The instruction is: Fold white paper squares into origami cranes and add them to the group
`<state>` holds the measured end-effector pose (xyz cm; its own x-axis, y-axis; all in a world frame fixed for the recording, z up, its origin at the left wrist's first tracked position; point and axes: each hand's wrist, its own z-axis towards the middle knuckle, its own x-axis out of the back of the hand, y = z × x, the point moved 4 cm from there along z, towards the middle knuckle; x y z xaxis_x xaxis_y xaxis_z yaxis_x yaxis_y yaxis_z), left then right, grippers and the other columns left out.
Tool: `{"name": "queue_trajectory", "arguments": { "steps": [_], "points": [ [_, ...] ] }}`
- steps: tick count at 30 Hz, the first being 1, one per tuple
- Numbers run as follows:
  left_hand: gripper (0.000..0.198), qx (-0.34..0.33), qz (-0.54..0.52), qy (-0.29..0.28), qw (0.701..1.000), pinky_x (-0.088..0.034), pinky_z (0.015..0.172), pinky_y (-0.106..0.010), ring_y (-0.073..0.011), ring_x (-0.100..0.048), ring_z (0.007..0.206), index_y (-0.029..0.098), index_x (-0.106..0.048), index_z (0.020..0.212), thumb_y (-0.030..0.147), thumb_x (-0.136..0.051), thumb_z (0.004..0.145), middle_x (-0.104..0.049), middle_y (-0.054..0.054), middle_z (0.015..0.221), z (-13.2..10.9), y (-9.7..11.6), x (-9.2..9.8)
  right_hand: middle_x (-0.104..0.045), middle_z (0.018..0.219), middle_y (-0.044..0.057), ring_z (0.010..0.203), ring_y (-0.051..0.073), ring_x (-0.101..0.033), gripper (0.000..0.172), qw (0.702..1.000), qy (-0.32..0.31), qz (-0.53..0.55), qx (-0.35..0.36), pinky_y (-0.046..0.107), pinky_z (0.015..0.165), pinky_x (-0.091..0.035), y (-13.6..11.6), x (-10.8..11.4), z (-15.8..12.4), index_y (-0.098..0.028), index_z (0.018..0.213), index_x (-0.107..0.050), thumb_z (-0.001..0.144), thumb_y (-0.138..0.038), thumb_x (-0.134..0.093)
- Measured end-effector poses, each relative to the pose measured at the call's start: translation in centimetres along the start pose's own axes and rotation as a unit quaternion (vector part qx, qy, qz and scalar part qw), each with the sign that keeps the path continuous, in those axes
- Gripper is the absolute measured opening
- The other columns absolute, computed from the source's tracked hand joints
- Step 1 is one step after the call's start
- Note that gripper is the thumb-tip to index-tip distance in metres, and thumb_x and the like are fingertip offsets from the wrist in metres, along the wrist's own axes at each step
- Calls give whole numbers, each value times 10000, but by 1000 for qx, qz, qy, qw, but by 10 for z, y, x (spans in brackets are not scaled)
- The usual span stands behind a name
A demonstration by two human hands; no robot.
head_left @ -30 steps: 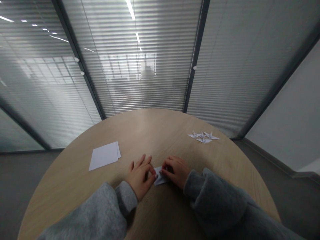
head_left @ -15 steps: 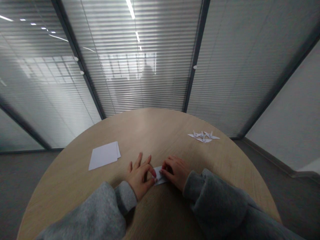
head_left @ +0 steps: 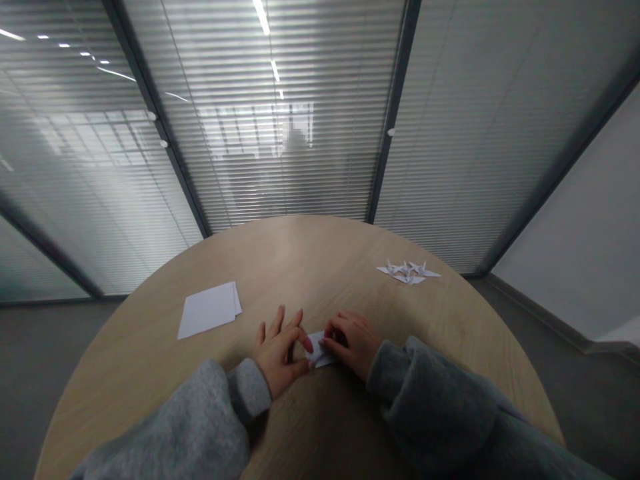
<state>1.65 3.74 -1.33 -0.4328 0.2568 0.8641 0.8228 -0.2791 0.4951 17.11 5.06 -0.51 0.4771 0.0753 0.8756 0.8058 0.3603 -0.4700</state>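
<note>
A small folded piece of white paper (head_left: 319, 352) lies on the table between my two hands, near the front. My left hand (head_left: 281, 355) has its thumb and index finger at the paper's left edge, while the other fingers spread upward off it. From the right, my right hand (head_left: 353, 341) pinches the paper between thumb and index finger, its remaining fingers curled together. Part of the paper is hidden under the fingertips, so its exact fold cannot be made out.
On the round wooden table (head_left: 300, 260), a few white paper sheets (head_left: 207, 311) lie at the left. Several folded paper cranes (head_left: 407, 271) stand grouped at the right. Beyond the table's far edge rise glass panels with blinds (head_left: 295, 180).
Almost nothing differs. My left thumb has shifted very slightly at the paper's edge; my right hand keeps its pinch.
</note>
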Motion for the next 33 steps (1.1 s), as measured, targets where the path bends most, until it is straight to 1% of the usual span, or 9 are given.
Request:
{"name": "queue_trajectory", "arguments": {
  "steps": [1,4,11,14,22,28,33],
  "points": [
    [91,2,-2,10,1000,-50,1064,-623,-288,6,1394,247,-574,851,305,-573,781,-280,-6,1492,0,0,0,-573,770,33,740,165,-520,91,1000,0,0,-1,284,692,-345,0,0,0,-148,768,-635,775,-236,-655],
    [116,3,1,43,999,-80,1063,-624,-283,-35,1396,245,-573,831,329,-493,837,-330,-1,1471,0,2,-1,-578,778,37,754,171,-522,90,1000,-1,-3,-2,288,706,-351,-1,1,0,-148,767,-634,776,-236,-652],
    [27,2,20,57,998,-102,1057,-630,-296,-39,1395,240,-568,802,248,-560,778,-325,9,1474,0,3,-5,-585,787,36,767,177,-522,78,1000,5,-8,-4,303,720,-355,-1,0,0,-156,772,-625,780,-232,-641],
    [34,9,25,56,998,-101,1058,-627,-297,-40,1395,239,-566,797,233,-576,766,-327,8,1473,0,4,-3,-589,790,37,773,180,-522,66,1000,7,-12,-5,307,725,-356,-2,0,-1,-157,769,-620,777,-219,-639],
    [61,30,7,16,999,-60,1054,-635,-304,8,1390,233,-596,813,209,-585,758,-284,-11,1489,-1,11,3,-578,766,32,747,174,-511,69,1000,11,-10,-9,302,710,-359,-3,0,-1,-159,746,-611,769,-212,-648],
    [86,22,-1,13,1000,-44,1046,-642,-312,9,1385,248,-621,811,217,-616,731,-275,-4,1488,1,8,2,-581,785,34,764,180,-521,62,1000,12,-12,-15,308,722,-365,-4,0,-3,-166,766,-617,771,-221,-643],
    [84,14,10,21,1000,-41,1040,-648,-315,-12,1384,264,-651,778,212,-626,718,-269,16,1487,2,4,-1,-586,799,40,782,186,-526,72,1000,14,-12,-13,314,733,-366,-4,-2,-3,-163,768,-616,773,-230,-641]
  ]
}}
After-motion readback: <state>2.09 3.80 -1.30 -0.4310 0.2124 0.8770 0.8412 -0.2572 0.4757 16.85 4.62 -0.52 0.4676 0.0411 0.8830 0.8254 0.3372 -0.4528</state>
